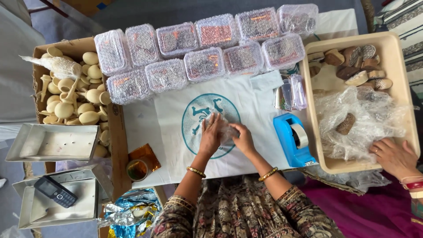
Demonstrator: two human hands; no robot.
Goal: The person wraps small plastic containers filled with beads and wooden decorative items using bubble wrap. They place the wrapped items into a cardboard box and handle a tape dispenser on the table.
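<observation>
Wrapped boxes (207, 50) lie behind the cloth (176, 128), tape dispenser (294, 139) right, carton (112, 145) left

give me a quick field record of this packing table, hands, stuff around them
left hand: pressing on a small bubble-wrapped item
right hand: gripping the same item
surface: white cloth with teal round print
behind: rows of bubble-wrapped boxes
right side: blue tape dispenser, beige tray of carved wooden blocks
left side: cardboard box of pale wooden handles
other person's hand: on tray edge

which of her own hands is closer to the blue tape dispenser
Right. The right hand sits just beside the blue plastic tape dispenser; the left hand is farther, beyond the right one.
</observation>
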